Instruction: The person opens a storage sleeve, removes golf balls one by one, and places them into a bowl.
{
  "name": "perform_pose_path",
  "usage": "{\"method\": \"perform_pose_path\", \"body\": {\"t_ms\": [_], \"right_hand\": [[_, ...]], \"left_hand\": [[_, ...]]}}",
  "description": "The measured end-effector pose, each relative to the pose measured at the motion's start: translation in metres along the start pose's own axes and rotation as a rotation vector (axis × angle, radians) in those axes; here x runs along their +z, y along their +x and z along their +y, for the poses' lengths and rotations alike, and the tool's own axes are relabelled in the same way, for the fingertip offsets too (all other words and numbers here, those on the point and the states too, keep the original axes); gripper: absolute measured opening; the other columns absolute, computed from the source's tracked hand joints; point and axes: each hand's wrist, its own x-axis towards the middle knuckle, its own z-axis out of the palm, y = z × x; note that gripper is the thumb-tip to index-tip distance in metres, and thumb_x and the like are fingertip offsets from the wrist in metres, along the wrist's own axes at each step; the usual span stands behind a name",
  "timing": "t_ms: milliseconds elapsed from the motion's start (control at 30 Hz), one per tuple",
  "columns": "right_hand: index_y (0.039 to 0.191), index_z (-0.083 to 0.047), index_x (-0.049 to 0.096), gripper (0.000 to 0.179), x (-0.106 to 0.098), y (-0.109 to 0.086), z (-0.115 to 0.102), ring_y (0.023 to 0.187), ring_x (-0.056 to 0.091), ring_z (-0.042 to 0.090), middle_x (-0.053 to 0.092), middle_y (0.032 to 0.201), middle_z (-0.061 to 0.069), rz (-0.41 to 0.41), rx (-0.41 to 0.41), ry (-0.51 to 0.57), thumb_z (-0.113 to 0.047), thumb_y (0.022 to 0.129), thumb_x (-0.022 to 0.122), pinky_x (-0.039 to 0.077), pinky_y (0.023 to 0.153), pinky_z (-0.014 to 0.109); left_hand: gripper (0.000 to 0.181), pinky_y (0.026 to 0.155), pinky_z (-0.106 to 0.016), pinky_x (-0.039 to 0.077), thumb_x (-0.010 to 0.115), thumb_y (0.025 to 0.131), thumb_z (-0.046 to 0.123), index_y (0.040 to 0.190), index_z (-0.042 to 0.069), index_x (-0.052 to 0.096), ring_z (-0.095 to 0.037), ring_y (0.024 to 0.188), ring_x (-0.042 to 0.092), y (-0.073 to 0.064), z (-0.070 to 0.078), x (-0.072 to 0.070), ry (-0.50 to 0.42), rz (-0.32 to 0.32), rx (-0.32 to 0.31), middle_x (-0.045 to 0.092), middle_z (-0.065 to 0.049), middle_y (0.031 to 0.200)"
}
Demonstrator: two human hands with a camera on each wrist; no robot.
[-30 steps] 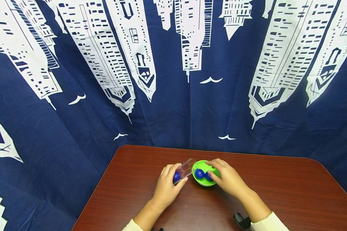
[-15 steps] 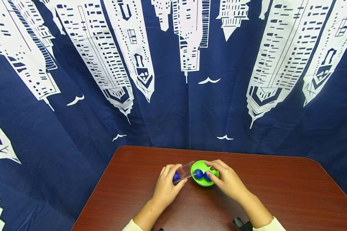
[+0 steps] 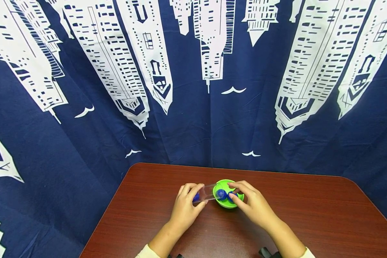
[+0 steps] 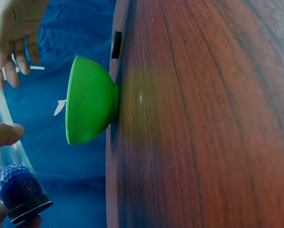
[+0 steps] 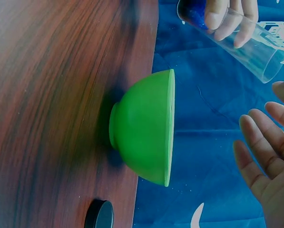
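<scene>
My left hand (image 3: 184,208) grips a clear tube (image 3: 209,192) near its closed end. Inside that end, by a black cap (image 4: 31,209), sits a blue dimpled ball (image 4: 20,186) like a golf ball. The tube's open mouth reaches over the left rim of a green bowl (image 3: 226,205), above it and apart. Two more blue balls (image 3: 221,194) lie in the bowl in the head view. Over the bowl's right side hovers my right hand (image 3: 256,204), its fingers (image 5: 260,135) loosely extended with nothing between them, facing the tube's mouth.
The bowl stands on a reddish-brown wooden table (image 3: 142,200). A small black round piece (image 5: 100,214) lies on the tabletop beyond the bowl in the right wrist view. Behind the table hangs a blue cloth (image 3: 187,136) printed with white buildings.
The tube's open mouth has swung toward me and to the right, so the tube lies more level across the head view. My right hand has shifted only slightly.
</scene>
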Motion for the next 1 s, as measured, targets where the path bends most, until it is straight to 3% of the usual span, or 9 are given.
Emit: {"method": "perform_pose_path", "body": {"t_ms": [333, 733, 1000], "right_hand": [[0.122, -0.019, 0.068, 0.036, 0.002, -0.004, -0.005, 0.090, 0.066, 0.000, 0.069, 0.109, -0.010, -0.001, 0.028, 0.048, -0.010, 0.089, 0.077, 0.050, 0.063, 0.021], [0.131, -0.019, 0.064, 0.041, 0.006, -0.010, -0.012, 0.089, 0.067, 0.001, 0.066, 0.113, -0.008, -0.010, 0.053, 0.153, -0.010, 0.092, 0.073, 0.053, 0.063, 0.022], [0.132, -0.017, 0.063, 0.042, 0.011, -0.012, -0.014, 0.091, 0.068, 0.003, 0.065, 0.110, -0.009, -0.010, 0.067, 0.199, -0.009, 0.092, 0.073, 0.057, 0.072, 0.024]], "left_hand": [[0.053, 0.093, -0.035, 0.048, 0.089, 0.076, 0.025, 0.125, 0.026, 0.070, -0.015, 0.105, 0.056, 0.002, -0.001, 0.000, 0.049, 0.003, 0.047, 0.061, 0.005, 0.113], [0.052, 0.095, -0.039, 0.045, 0.088, 0.078, 0.024, 0.127, 0.027, 0.070, -0.016, 0.110, 0.054, 0.002, 0.000, -0.003, 0.073, -0.014, 0.080, 0.060, 0.005, 0.115], [0.054, 0.096, -0.042, 0.044, 0.090, 0.075, 0.021, 0.124, 0.028, 0.071, -0.018, 0.112, 0.054, 0.004, 0.001, -0.003, 0.109, -0.009, 0.108, 0.061, 0.002, 0.117]]}}
